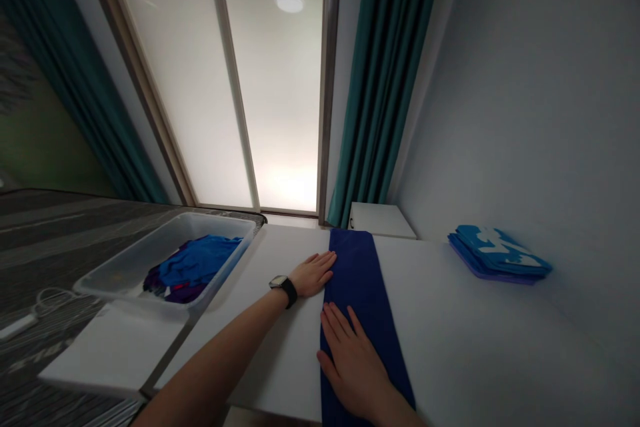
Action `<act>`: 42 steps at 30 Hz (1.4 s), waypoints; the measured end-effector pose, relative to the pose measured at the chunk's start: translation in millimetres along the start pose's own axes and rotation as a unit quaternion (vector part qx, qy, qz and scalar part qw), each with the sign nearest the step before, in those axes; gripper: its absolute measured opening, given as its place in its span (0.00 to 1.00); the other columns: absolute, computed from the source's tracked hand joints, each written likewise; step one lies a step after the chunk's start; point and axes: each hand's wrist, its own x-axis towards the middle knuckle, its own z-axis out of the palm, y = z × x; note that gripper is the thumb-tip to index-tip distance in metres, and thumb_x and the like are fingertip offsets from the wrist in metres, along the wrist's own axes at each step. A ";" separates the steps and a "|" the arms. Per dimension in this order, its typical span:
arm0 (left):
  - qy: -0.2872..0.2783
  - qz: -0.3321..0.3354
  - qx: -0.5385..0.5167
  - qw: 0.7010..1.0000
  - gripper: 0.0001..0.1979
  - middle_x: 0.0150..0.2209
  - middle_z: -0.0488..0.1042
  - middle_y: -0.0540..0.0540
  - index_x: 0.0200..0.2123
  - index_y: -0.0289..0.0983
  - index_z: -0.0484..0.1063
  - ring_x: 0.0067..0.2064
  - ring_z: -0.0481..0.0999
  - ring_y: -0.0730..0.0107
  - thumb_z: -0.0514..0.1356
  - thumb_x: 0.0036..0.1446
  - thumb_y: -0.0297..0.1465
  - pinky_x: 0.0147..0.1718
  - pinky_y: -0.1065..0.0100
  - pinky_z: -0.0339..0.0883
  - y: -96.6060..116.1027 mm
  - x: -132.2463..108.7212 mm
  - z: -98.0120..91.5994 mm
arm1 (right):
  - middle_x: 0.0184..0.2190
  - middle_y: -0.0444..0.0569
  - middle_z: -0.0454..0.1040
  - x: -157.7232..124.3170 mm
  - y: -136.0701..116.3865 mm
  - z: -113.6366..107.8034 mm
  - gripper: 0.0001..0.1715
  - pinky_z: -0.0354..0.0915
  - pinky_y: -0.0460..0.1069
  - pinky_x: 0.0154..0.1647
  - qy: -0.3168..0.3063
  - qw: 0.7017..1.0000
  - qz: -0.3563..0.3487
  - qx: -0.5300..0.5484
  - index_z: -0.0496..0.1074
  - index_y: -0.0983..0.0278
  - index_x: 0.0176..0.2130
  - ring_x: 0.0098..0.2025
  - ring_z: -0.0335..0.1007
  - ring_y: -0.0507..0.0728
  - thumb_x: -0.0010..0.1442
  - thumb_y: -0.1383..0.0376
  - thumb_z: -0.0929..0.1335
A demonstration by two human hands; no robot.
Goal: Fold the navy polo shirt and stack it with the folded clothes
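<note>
A long strip of dark blue folded cloth (357,267) lies flat on the white table (280,247), running from its far edge toward me. My left hand (313,273), with a black-strapped watch (285,288) on its wrist, rests flat at the cloth's left edge, fingertips touching the fabric. Nearer to me, my right hand (353,360) lies palm down on the same cloth, its fingers stretched out and pointing away. Neither hand grips anything. Part of the cloth's near end is hidden under my right hand and forearm.
A clear plastic bin (120,250) holding crumpled blue and purple clothes (200,260) stands to the left. On the table's right, by the wall, sits a stack of folded blue fabric (500,253). A white cabinet (383,219) stands beyond the far edge. A white power strip (19,327) lies far left.
</note>
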 end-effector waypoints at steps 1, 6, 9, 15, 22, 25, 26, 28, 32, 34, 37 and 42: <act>-0.001 -0.008 0.009 1.000 0.27 0.69 0.50 0.42 0.68 0.37 0.48 0.69 0.49 0.65 0.42 0.70 0.38 0.66 0.59 0.43 -0.7 -0.4 -0.7 | 0.70 0.53 0.43 -0.3 -0.6 0.3 0.36 0.31 0.61 0.71 0.000 1.000 0.000 0.001 0.47 0.68 0.68 0.71 0.34 0.60 0.70 0.51 0.51; 0.010 -0.035 0.024 0.999 0.27 0.68 0.50 0.38 0.68 0.35 0.48 0.69 0.51 0.63 0.42 0.70 0.37 0.65 0.55 0.44 3.4 -3.8 -2.6 | 0.69 0.50 0.45 -5.4 0.7 -2.8 0.34 0.36 0.60 0.71 0.006 1.000 -0.005 0.005 0.48 0.66 0.68 0.71 0.37 0.59 0.70 0.53 0.52; 0.025 -0.036 0.021 0.999 0.27 0.69 0.49 0.40 0.69 0.36 0.47 0.69 0.49 0.64 0.41 0.70 0.38 0.65 0.56 0.44 12.2 -14.6 -2.9 | 0.69 0.50 0.47 -10.3 10.1 -7.9 0.33 0.39 0.60 0.70 0.019 1.000 0.013 -0.009 0.50 0.66 0.68 0.70 0.40 0.59 0.70 0.54 0.53; 0.029 0.025 0.012 0.999 0.29 0.69 0.50 0.44 0.69 0.40 0.47 0.69 0.49 0.63 0.46 0.68 0.41 0.65 0.57 0.46 30.4 -44.2 -3.4 | 0.69 0.50 0.48 -19.3 27.8 -6.9 0.32 0.41 0.61 0.70 0.041 0.998 0.032 -0.037 0.52 0.63 0.68 0.70 0.42 0.60 0.69 0.56 0.56; 0.022 0.006 0.022 0.999 0.28 0.68 0.54 0.41 0.67 0.39 0.51 0.67 0.54 0.61 0.48 0.67 0.41 0.65 0.54 0.46 31.4 -52.6 -5.4 | 0.69 0.50 0.46 -23.8 27.5 -4.2 0.33 0.38 0.62 0.70 0.040 0.998 0.017 -0.040 0.49 0.62 0.68 0.70 0.39 0.61 0.68 0.57 0.58; 0.028 -0.005 0.018 0.999 0.28 0.68 0.53 0.41 0.68 0.39 0.51 0.67 0.54 0.60 0.48 0.68 0.40 0.65 0.53 0.46 37.3 -55.6 -10.6 | 0.69 0.48 0.47 -27.7 32.1 -7.3 0.32 0.40 0.61 0.70 0.032 0.999 0.014 -0.031 0.50 0.61 0.68 0.70 0.39 0.59 0.69 0.57 0.57; 0.031 -0.001 0.013 0.999 0.28 0.69 0.51 0.41 0.68 0.39 0.50 0.68 0.53 0.60 0.47 0.68 0.39 0.65 0.53 0.45 41.5 -57.7 -12.4 | 0.69 0.48 0.47 -29.3 33.7 -7.5 0.32 0.40 0.62 0.70 0.032 0.999 0.015 -0.031 0.50 0.61 0.68 0.70 0.40 0.58 0.69 0.57 0.57; 0.023 0.026 0.001 0.999 0.28 0.69 0.48 0.42 0.69 0.40 0.47 0.69 0.49 0.60 0.47 0.68 0.38 0.65 0.53 0.44 52.7 -63.4 -14.8 | 0.69 0.48 0.47 -31.9 35.9 -6.7 0.33 0.39 0.62 0.70 0.036 0.998 0.023 -0.036 0.50 0.62 0.68 0.70 0.39 0.59 0.68 0.57 0.57; -0.025 0.079 -0.011 0.996 0.35 0.70 0.46 0.42 0.69 0.40 0.43 0.70 0.44 0.55 0.52 0.65 0.42 0.66 0.51 0.42 75.1 -76.7 -13.6 | 0.69 0.52 0.46 -34.2 34.8 -4.8 0.35 0.39 0.64 0.70 0.036 0.998 0.037 -0.045 0.50 0.65 0.68 0.70 0.39 0.61 0.67 0.56 0.59; -0.043 0.085 -0.009 0.995 0.38 0.70 0.46 0.41 0.70 0.40 0.43 0.70 0.44 0.53 0.55 0.62 0.43 0.66 0.50 0.43 80.5 -82.2 -14.0 | 0.69 0.52 0.48 -36.8 34.2 -6.3 0.33 0.40 0.64 0.69 0.035 0.998 0.031 -0.041 0.52 0.64 0.67 0.70 0.40 0.61 0.67 0.57 0.59; -0.053 0.101 -0.006 0.993 0.38 0.70 0.46 0.39 0.69 0.39 0.45 0.69 0.47 0.52 0.57 0.61 0.40 0.65 0.49 0.45 84.8 -89.2 -20.6 | 0.68 0.50 0.51 -47.4 37.1 -9.1 0.30 0.45 0.64 0.68 0.038 0.999 0.006 -0.030 0.56 0.59 0.66 0.70 0.43 0.61 0.66 0.60 0.60; -0.022 0.202 -0.045 0.978 0.29 0.62 0.66 0.41 0.64 0.40 0.59 0.63 0.63 0.58 0.54 0.58 0.25 0.64 0.55 0.53 107.8 -101.2 -34.8 | 0.65 0.50 0.59 -73.9 42.7 -5.4 0.26 0.53 0.61 0.66 0.094 0.995 -0.028 -0.012 0.65 0.57 0.60 0.67 0.52 0.60 0.63 0.67 0.64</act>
